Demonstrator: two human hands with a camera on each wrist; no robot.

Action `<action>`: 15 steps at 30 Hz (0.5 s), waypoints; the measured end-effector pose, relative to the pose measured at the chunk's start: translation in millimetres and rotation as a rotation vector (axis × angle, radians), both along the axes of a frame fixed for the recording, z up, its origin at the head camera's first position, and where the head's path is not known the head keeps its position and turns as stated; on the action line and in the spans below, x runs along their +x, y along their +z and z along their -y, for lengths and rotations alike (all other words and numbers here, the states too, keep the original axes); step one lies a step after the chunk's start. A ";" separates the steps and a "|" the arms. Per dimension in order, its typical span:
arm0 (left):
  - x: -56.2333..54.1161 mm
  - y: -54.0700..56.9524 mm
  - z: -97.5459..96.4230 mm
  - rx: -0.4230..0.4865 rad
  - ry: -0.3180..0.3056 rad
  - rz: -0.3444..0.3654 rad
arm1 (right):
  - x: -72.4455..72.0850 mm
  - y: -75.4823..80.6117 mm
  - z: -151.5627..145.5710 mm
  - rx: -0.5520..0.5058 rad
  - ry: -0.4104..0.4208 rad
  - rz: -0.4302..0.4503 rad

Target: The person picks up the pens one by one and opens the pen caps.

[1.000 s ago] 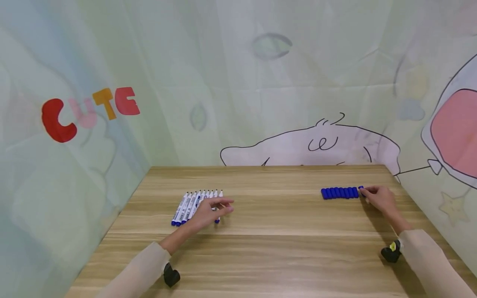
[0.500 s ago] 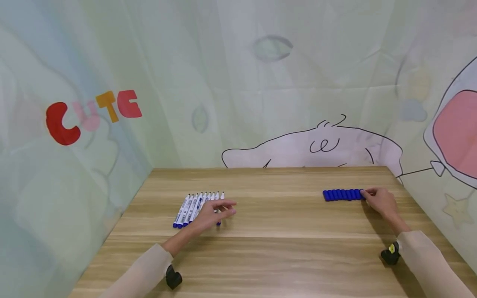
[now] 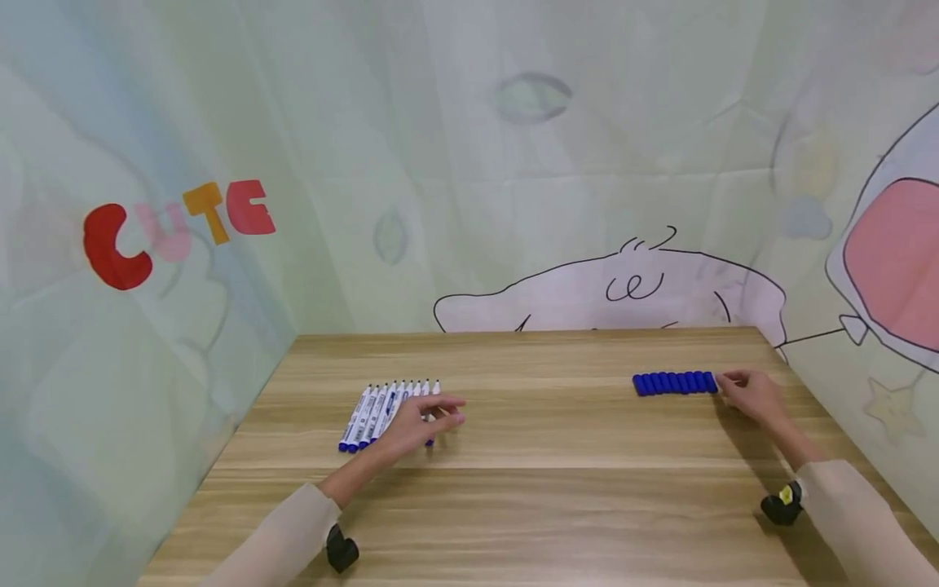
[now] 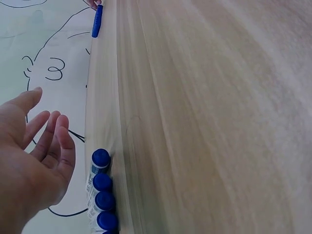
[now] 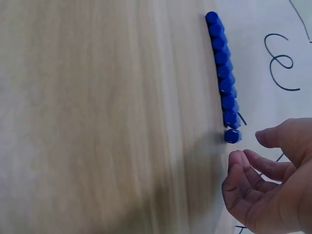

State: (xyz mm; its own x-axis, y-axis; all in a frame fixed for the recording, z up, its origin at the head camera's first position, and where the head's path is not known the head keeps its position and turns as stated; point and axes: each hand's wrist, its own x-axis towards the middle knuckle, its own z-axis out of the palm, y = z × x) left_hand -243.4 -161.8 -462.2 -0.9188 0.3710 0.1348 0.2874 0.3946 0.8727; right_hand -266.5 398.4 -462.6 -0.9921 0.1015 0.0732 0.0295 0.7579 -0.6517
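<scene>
Several white whiteboard markers (image 3: 372,416) lie uncapped side by side at the left of the table, dark tips away from me and blue ends towards me. My left hand (image 3: 412,424) hovers over the right part of this row, fingers relaxed, holding nothing and hiding some markers. At the right, several blue marker caps (image 3: 669,383) form a tight row. My right hand (image 3: 754,397) is just beside the row's right end. In the right wrist view its thumb (image 5: 273,138) and loosely bent fingers stand apart, beside the end cap (image 5: 232,136), with nothing between them.
The wooden table (image 3: 513,522) reaches back to a printed curtain (image 3: 469,204) with cartoon drawings, which hangs along the far and side edges. Bare wood lies between the markers and the caps.
My right hand has moved the last cap left against the row's end, then released it and drawn slightly away to the right. My left hand stays over the markers.
</scene>
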 end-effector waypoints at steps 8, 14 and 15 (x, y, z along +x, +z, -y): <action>2.3 7.0 1.1 -0.020 0.017 0.037 | 11.4 14.0 -2.0 -0.027 0.041 0.056; 1.4 11.1 3.8 -0.008 0.019 0.049 | 15.5 27.3 6.3 -0.059 0.084 0.098; 1.7 11.9 4.2 -0.005 0.019 0.045 | 16.0 28.7 8.1 -0.058 0.092 0.092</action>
State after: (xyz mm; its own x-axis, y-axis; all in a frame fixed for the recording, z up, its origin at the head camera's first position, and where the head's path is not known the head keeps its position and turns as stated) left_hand -241.7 -165.9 -450.3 -0.9306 0.3545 0.0915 0.2408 0.4043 0.8824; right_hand -250.4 390.4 -433.9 -0.9997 0.0112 -0.0223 0.0236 0.7213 -0.6922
